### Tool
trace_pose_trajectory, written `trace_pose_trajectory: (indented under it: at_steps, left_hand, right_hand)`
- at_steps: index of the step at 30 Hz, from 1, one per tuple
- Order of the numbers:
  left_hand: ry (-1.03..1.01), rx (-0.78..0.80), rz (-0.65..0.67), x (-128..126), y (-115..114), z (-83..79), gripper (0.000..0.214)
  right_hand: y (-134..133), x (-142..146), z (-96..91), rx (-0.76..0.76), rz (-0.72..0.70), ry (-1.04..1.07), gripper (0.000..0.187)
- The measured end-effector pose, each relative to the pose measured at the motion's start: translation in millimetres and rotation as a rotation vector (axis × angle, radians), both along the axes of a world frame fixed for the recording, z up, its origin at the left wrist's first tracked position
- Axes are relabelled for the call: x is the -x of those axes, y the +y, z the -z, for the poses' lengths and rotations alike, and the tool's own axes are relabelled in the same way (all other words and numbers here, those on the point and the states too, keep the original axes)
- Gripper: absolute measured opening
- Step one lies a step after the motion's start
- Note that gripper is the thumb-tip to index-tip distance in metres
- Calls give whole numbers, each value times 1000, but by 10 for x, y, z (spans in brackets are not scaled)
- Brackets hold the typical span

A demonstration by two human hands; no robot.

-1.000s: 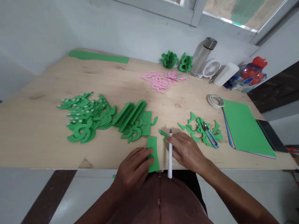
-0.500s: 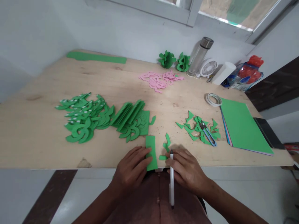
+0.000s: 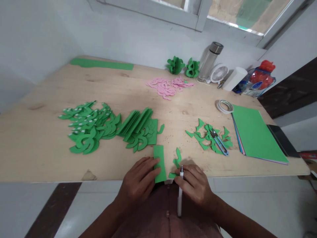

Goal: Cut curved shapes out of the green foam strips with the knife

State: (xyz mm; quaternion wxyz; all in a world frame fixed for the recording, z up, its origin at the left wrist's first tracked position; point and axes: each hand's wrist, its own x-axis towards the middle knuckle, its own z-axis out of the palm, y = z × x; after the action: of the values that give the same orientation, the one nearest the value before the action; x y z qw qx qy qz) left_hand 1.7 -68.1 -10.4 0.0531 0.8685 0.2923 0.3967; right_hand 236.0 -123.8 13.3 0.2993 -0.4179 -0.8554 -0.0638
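My left hand (image 3: 139, 178) presses its fingertips on a rectangular green foam strip (image 3: 159, 163) at the table's front edge; the strip's near end lies by my shirt. Its thumb is hidden. My right hand (image 3: 194, 183) is closed around a white pen (image 3: 180, 195), its pointed tip up and its other end toward my lap. Small wavy green cut pieces (image 3: 177, 158) lie beside the right fingertips, partly covered by them. Left of centre are folded green sheets (image 3: 136, 120) and green curved cutouts (image 3: 86, 124), several with white patches.
Green scraps with blue-handled thread snips (image 3: 220, 143) lie on the right. Beyond are a tape roll (image 3: 225, 106), coloured sheets (image 3: 257, 132) and a dark phone-like slab (image 3: 283, 140). Pink cutouts (image 3: 166, 86), a bottle (image 3: 210, 61) and a small fan (image 3: 219, 72) are at the back.
The pen's lower end has swung left, and its tip sits a little lower. The small wavy pieces lie slightly nearer me. My left hand stays on the strip.
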Motion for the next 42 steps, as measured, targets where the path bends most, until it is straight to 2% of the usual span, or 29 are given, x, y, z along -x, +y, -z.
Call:
trace_pose_trajectory:
  at_steps: [6, 12, 19, 27, 33, 42]
  left_hand:
    - [-14, 23, -6, -6, -14, -4, 25]
    - [-5, 22, 5, 3, -16, 8, 24]
    - [-1, 17, 1, -2, -22, -11, 23]
    - [17, 12, 4, 1, -29, 20, 22]
    - [14, 7, 6, 7, -35, 31, 24]
    - [14, 21, -4, -7, -26, 4, 24]
  right_hand:
    - [17, 43, 56, 4, 13, 98, 21]
    - [16, 46, 65, 24, 19, 33, 20]
    - [-24, 25, 40, -37, -19, 39, 18]
    - [1, 54, 8, 28, 3, 33, 29]
    - [10, -23, -4, 50, -1, -13, 27]
    - [-70, -72, 156, 68, 56, 14, 17]
